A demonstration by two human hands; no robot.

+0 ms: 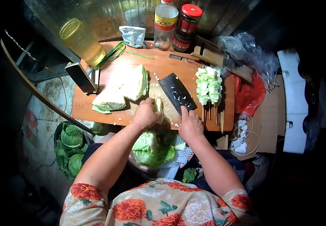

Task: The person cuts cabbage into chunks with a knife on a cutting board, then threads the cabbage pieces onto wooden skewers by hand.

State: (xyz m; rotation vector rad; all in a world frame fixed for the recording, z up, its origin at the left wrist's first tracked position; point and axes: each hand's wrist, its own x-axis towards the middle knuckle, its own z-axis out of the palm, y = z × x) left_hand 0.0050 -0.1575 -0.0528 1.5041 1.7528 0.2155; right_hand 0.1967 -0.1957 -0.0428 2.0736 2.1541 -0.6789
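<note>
Floral shirt (163, 207) nearest; beyond it, leafy cabbage (151, 150) below the near edge. On the wooden surface (229, 107), left hand (145, 114): fingers closed around a pale cabbage piece (158, 106), likely light, crisp, moist; grip its sides. Right hand (191, 126): fingers gripping the near end of the dark-bladed cleaver (176, 91), likely heavier, rigid. Cabbage wedges (135, 86) limit leftward travel; loaded skewers (209, 84), rightward.

There are two large cabbage wedges (136, 83), one knife (176, 91), one phone (81, 77), one peeler (175, 57), one large yellowish container (83, 43), one clear bottle (165, 29) and two dark jars (189, 22).
</note>
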